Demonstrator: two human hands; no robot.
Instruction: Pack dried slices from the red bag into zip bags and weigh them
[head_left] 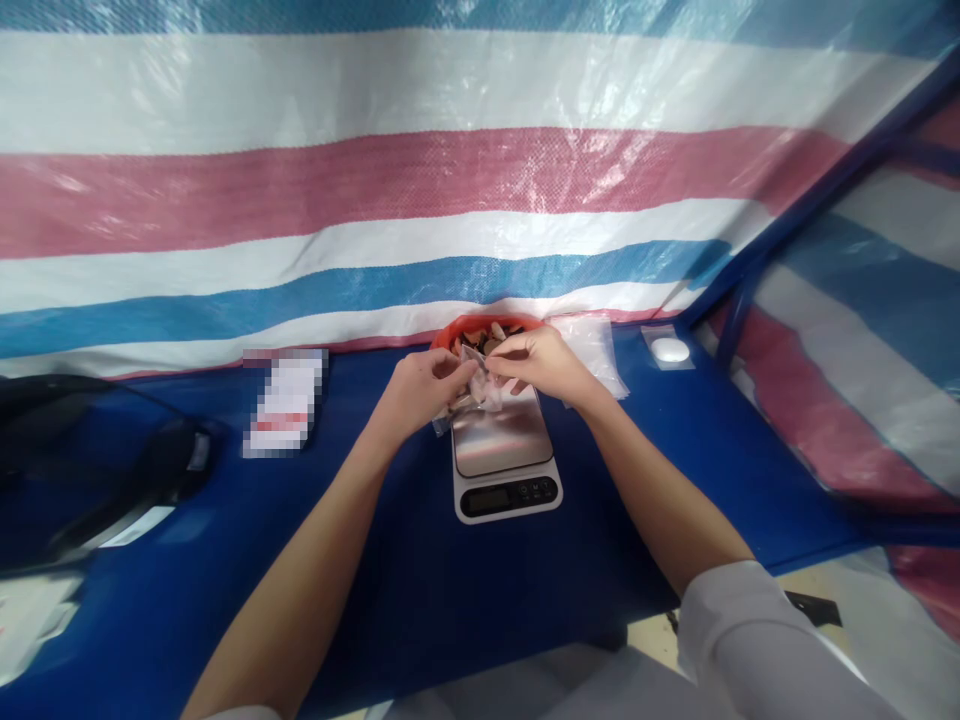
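At the blue table (pixel 585 560), the left hand (pixel 426 387) and right hand (pixel 549 362) pinch a bag (pixel 482 392) over the scale (pixel 510 440). The step looks like working the bag by fingertip; the next move likely needs a light touch.

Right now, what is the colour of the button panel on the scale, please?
The button panel is black; the head view shows it best.

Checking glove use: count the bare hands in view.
2: left hand and right hand, on either side of a clear plastic bag at the far end of the digital scale. No others show.
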